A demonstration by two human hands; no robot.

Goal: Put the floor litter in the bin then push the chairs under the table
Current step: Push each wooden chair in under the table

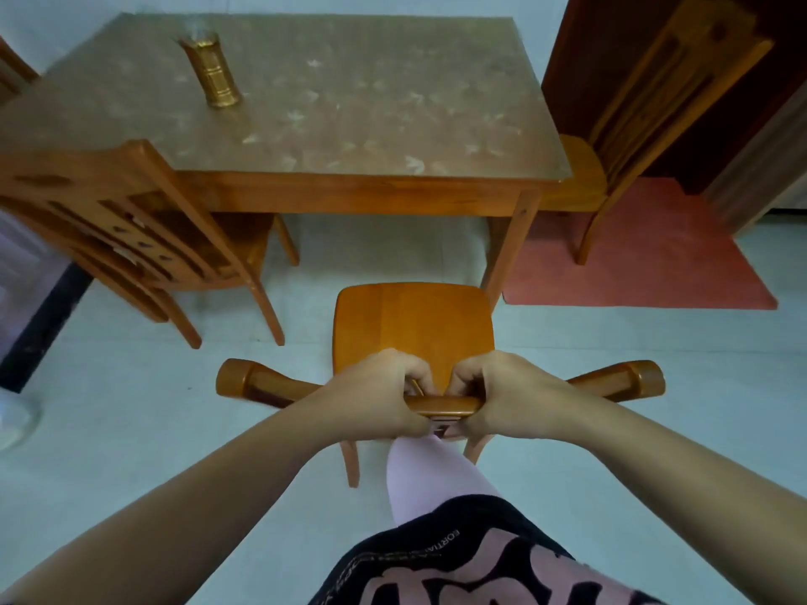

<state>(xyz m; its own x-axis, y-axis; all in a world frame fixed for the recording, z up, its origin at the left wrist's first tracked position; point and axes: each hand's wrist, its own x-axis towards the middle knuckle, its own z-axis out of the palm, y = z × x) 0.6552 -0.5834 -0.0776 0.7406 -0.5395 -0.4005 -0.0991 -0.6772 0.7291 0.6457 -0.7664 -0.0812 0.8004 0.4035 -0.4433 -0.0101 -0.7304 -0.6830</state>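
Note:
A wooden chair (412,325) stands on the pale floor just in front of me, its seat facing the wooden table (332,115) and its front edge short of the table's near side. My left hand (375,397) and my right hand (506,393) both grip the top rail of this chair's back, close together near its middle. A second chair (131,229) stands at the table's left corner, seat partly under it. A third chair (655,111) stands at the table's right side. No litter or bin is visible.
A golden cylindrical vase (212,69) stands on the table's far left. A red mat (646,264) lies on the floor at the right, before a dark wooden door (589,58). A white object (15,423) sits at the left edge.

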